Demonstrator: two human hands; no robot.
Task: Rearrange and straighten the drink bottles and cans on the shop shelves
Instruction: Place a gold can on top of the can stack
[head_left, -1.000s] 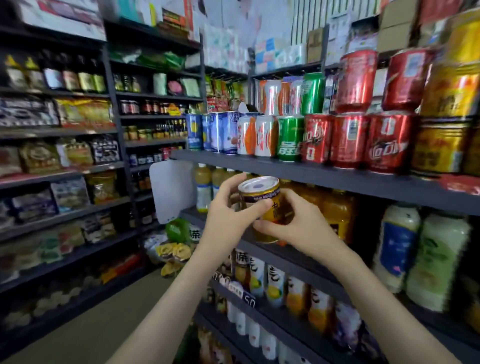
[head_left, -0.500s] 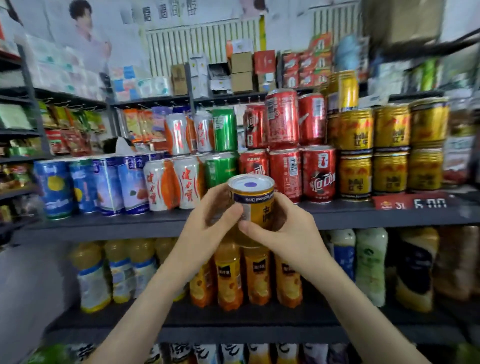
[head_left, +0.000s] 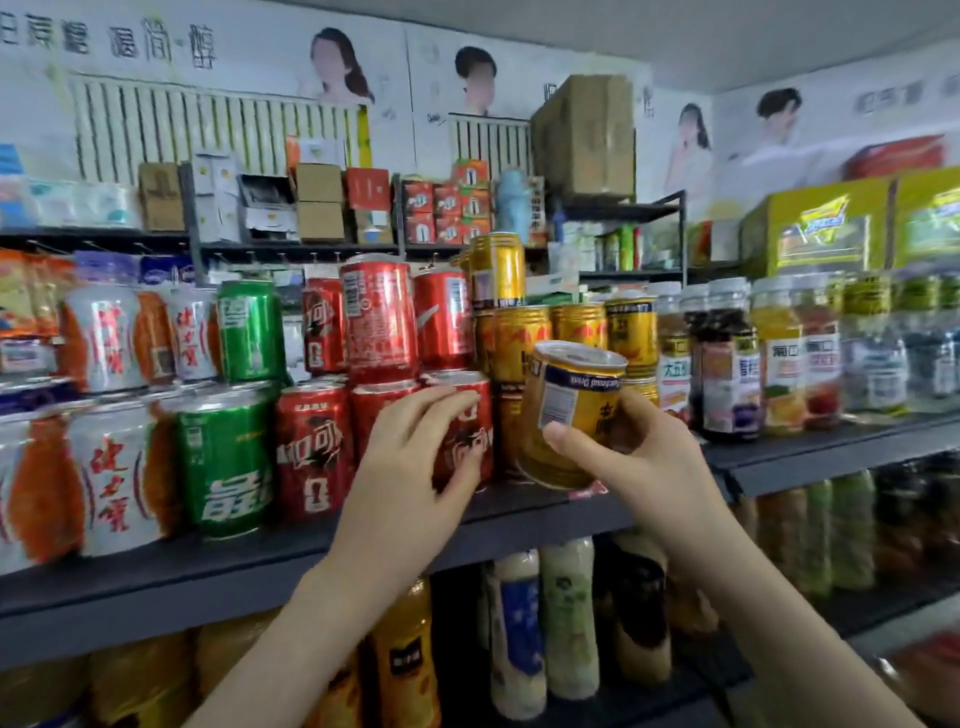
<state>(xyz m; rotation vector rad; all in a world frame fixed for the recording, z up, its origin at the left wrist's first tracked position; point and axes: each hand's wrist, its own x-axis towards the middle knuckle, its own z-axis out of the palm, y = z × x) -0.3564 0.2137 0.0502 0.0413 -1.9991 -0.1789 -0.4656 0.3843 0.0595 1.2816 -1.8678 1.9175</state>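
Right of centre in the frame, my right grip (head_left: 639, 457) is clamped round the lower half of a gold can (head_left: 566, 410), thumb across its front and fingers behind, and the can hangs tilted just above the front edge of the shelf (head_left: 208, 566), close in front of the gold stack (head_left: 519, 338). Just left of it, my left grip (head_left: 410, 457) is wrapped on the lower red can (head_left: 465, 434) at the right end of the red row, fingers over its upper front and thumb low on its side. That red can carries weight: the upper red cans (head_left: 379, 317) sit on the tier below, so I judge the main risk is shifting it sideways or forward and pulling the support from under them, which could send several rolling off the shelf. The gold stack is no steadier, with a tall gold can (head_left: 501, 267) perched on top of it. If I push my can in at this tilt, its rim may catch a neighbour and rock the column. My hold is low on the can, so a knock near its top could twist it loose. I cannot tell whether a free slot waits behind my hands, and forcing one would crowd both stacks.
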